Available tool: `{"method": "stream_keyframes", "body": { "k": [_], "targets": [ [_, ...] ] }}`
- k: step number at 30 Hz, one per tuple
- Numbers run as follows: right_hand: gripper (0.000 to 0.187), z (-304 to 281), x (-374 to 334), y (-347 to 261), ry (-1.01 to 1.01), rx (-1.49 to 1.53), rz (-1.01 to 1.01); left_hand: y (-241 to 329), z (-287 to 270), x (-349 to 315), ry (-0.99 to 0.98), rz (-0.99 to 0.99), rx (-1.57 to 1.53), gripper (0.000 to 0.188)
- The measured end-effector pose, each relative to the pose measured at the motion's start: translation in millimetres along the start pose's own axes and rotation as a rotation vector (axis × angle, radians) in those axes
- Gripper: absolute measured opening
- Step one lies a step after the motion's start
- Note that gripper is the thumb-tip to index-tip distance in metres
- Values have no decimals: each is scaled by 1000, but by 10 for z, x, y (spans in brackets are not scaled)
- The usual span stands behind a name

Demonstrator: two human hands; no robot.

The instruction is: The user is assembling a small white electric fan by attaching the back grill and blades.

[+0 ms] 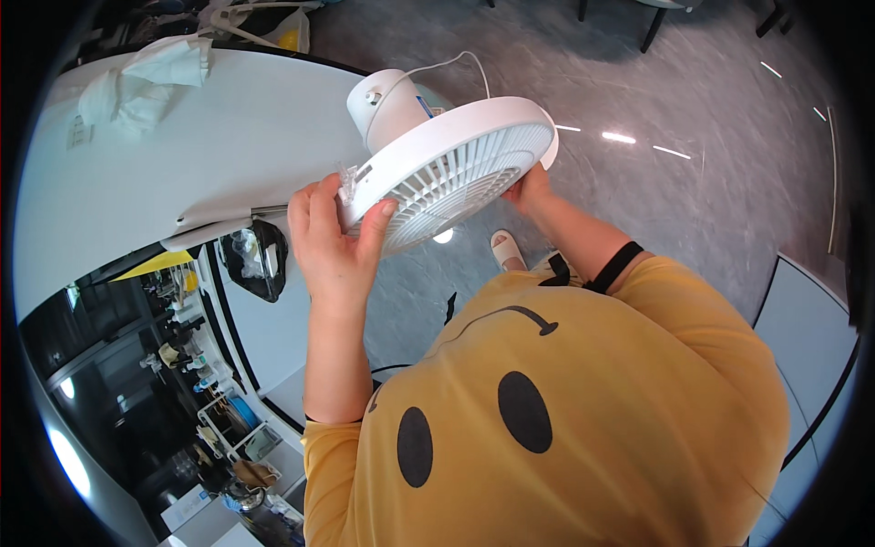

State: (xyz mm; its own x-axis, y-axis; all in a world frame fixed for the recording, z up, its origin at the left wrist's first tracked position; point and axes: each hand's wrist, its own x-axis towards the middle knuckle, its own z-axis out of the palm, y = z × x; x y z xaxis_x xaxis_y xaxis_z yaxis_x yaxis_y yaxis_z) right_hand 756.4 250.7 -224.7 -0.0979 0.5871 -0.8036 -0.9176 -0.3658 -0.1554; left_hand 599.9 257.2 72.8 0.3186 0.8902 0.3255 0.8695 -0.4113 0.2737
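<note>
A white fan head [428,164] with a round slatted grille is held up in front of me, tilted, its motor housing turned toward the table side. My left hand [333,232] is closed on the near left rim, thumb on the grille side and fingers behind. Beside those fingers a small clear plastic piece [347,182] sits at the rim. My right hand [531,189] grips the far right edge; its fingers are mostly hidden behind the rim. A thin white cord [447,63] loops over the back of the fan.
On the white table [273,109] at left lie crumpled white tissue or plastic [150,80] and a pale-handled tool [214,232] near the edge. A black bag-lined bin [255,260] stands below. Crowded shelves [228,419] are at lower left, a grey cabinet [802,337] at right.
</note>
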Motion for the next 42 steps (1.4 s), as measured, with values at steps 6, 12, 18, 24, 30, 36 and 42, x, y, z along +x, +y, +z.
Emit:
{"method": "stream_keyframes", "body": {
  "k": [6, 12, 18, 24, 30, 36, 42],
  "targets": [
    [40, -114, -54, 4, -54, -25, -28, -25, -2, 25, 55, 120, 33, 52],
    [38, -417, -412, 36, -72, -210, 45, -53, 26, 40, 69, 133, 47, 50],
    [43, -601, -241, 135, -100, -214, 100, -106, 14, 13, 42, 217, -62, 48],
    [48, -405, -177, 340, -205, -20, 64, -272, -84, -128, 10, 357, -120, 48],
    [53, -195, -408, 678, -103, 115, -164, -585, -227, -174, -106, 445, -245, 50],
    [54, -32, -589, 917, 76, 238, -379, -794, -190, -123, -213, 530, -460, 53],
    [58, -69, -652, 1014, 111, 212, -427, -736, -174, -49, -262, 661, -440, 54]
  ]
}}
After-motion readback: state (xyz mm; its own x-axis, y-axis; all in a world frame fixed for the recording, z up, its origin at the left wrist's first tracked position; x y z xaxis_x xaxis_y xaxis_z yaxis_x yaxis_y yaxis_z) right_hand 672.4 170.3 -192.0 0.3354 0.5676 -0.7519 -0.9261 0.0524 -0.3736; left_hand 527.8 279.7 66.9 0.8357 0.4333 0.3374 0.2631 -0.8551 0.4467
